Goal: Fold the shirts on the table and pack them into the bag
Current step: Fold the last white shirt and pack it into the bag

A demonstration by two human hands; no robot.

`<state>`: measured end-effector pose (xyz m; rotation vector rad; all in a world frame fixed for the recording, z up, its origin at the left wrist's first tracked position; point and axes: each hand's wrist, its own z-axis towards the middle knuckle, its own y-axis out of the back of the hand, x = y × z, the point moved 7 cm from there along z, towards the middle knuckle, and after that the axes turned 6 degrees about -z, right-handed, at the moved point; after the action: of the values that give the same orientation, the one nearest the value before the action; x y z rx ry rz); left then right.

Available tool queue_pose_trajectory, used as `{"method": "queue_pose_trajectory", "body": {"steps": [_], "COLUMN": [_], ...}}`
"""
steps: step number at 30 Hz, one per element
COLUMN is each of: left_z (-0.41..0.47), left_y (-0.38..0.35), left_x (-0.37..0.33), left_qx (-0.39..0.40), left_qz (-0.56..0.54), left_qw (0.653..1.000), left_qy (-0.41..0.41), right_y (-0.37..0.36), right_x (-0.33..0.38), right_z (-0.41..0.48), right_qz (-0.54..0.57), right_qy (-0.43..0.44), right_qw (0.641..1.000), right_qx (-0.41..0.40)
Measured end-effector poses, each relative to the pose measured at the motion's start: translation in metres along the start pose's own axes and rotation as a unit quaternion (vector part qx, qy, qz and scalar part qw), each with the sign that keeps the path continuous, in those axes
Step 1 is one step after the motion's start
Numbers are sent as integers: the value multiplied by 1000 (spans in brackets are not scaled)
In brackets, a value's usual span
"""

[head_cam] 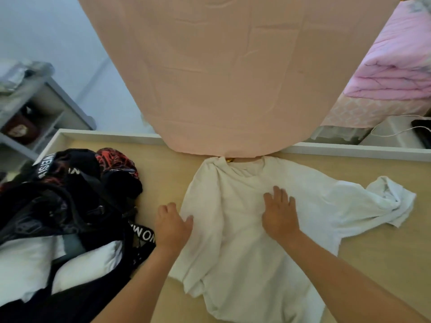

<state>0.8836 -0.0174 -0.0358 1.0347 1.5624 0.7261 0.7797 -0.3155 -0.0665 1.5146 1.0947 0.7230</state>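
R hand [278, 213] lies flat on shirt [245, 264], L hand [172, 226] pinches its edge; we fold w/ edges aligned, creases smoothed.

Wooden table [163, 173], white shirt [251, 264], black bag [77, 194]

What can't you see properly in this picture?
Head view.
The white T-shirt: hem cut off by the bottom edge.
The gold thing at its collar: mostly behind the hanging pink cloth.
The black bag: left side cut off by the frame.
The shelf: its items blurred.
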Motion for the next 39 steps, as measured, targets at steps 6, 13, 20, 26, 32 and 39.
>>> {"method": "queue_pose_trajectory", "body": {"steps": [6,13,20,26,32,39], "left_z": [-22,-32,-39,24,38,-28], "left_y": [-17,39,53,192,203,-6], "left_x": [31,-3,26,-15,-45,-5], "left_qx": [149,63,247,-182,-311,235], "left_qz": [-6,-169,-63,139,111,124], "left_qw": [982,969,960,968,925,921], "left_qy": [118,-168,-118,-105,-189,-286], "right_y": [40,83,126,155,131,-4], "right_x": [150,215,174,164,158,93], "right_z": [-19,-27,-9,13,-2,-49], "right_qz": [115,146,236,307,285,150], "right_qy": [262,377,266,213,214,142], "right_qw": [958,914,933,923,934,959], "right_qx": [-17,-29,-58,-93,34,191]}}
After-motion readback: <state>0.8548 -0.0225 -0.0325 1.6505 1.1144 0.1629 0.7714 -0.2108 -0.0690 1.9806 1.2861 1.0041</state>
